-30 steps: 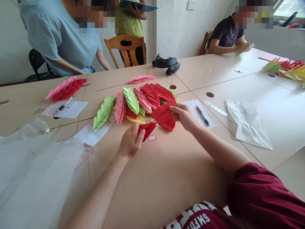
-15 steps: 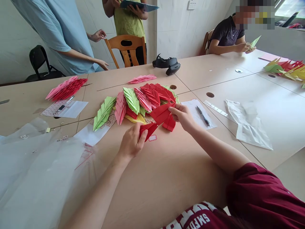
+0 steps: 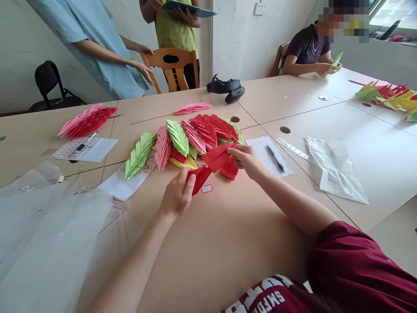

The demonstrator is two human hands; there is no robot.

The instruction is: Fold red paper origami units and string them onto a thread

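My left hand (image 3: 177, 194) and right hand (image 3: 246, 161) each pinch the red folded paper (image 3: 216, 157), fingers closed. Its long axis spans between them, lower left to upper right.

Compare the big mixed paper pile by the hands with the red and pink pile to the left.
The central pile is green, pink, red and yellow; the left pile only red and pink. The central pile is larger, spread wider. Both are folded paper on the table.

Top edge cuts off the standing co-worker (image 3: 176, 30); bottom edge clips the shirt lettering (image 3: 260, 298). Print on the sheet (image 3: 257, 150) too small to read. Red paper (image 3: 201, 177) partly hidden by left hand (image 3: 176, 193).
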